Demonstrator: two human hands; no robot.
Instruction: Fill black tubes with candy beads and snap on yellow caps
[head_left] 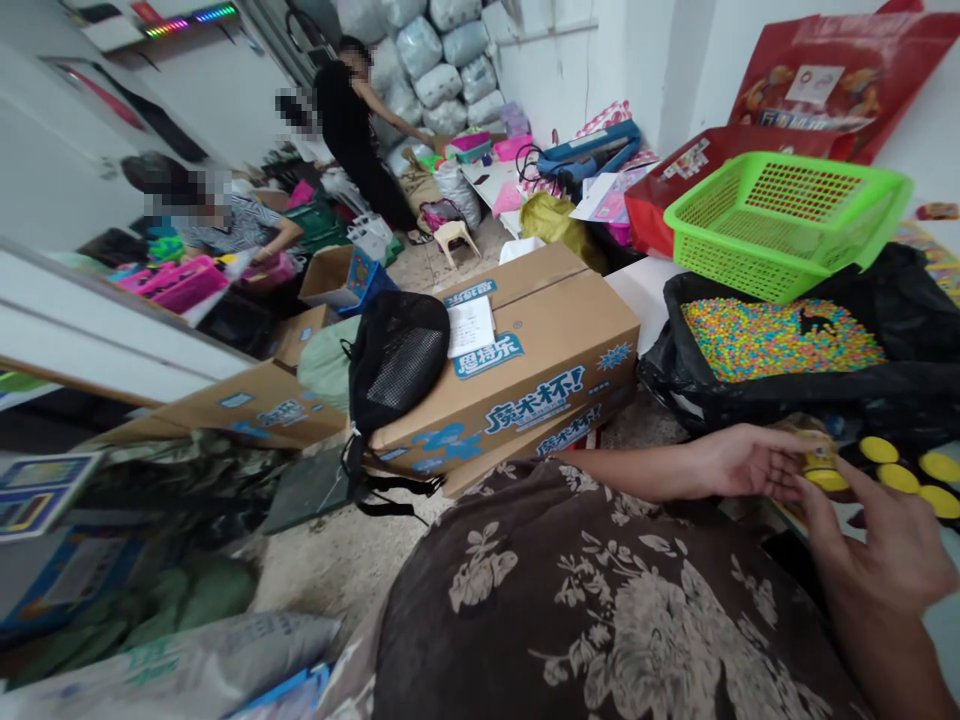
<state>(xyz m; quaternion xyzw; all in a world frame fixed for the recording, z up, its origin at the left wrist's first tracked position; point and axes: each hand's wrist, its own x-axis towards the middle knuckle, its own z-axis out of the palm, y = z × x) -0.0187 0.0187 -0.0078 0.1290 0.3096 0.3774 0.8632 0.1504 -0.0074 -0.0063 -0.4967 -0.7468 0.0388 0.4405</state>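
At the right side of the head view, a small jar (819,462) with a yellow lid is between my two hands, its lid end tilted down. My left hand (739,462) reaches in from the left, fingers bent against the jar's side. From the lower right, my right hand (874,530) pinches the jar between thumb and index finger. The label and contents are too small to make out. Several round yellow lids (898,477) lie just beyond my right hand. Behind them is a bin lined with a black bag (675,385), with many small coloured pellets (780,340) inside.
A green plastic basket (787,215) rests over the bin's back edge. Cardboard boxes (517,370) stand left of my arm, topped by a black mesh bag (405,350). Red bags (840,80) are behind. One person stands (356,130) and another sits (225,215) farther off.
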